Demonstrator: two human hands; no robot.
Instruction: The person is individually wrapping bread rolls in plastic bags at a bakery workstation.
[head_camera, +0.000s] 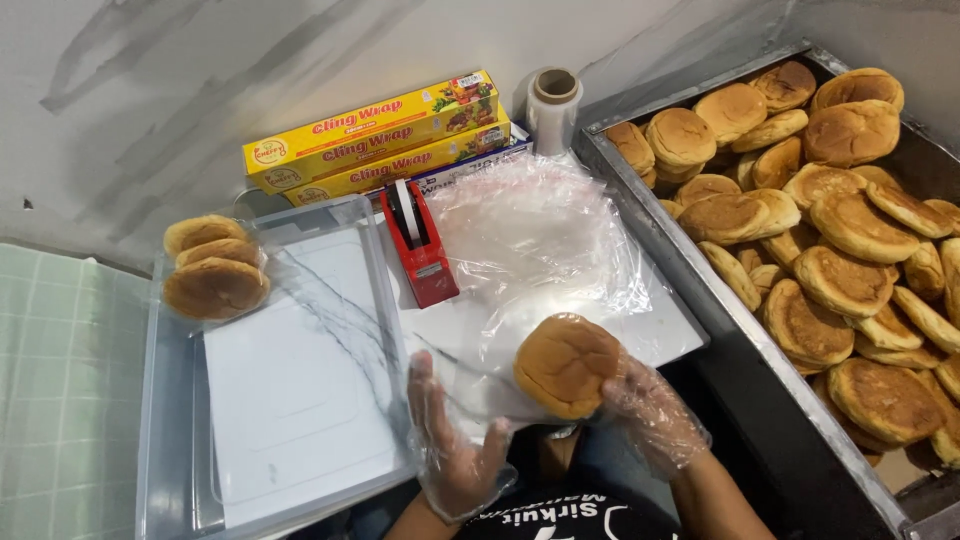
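Gloved hands with a bun (565, 363) on a clear plastic bag (530, 250).
Right hand (650, 410) cups the round, dome-up bun at 3 o'clock; left hand (455, 440), fingers spread wide, presses the bag flat at 8 o'clock.

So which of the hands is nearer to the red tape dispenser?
Left. The left hand, in a clear plastic glove, lies flat below the red tape dispenser. The right hand is farther off to the right, holding a round brown bun.
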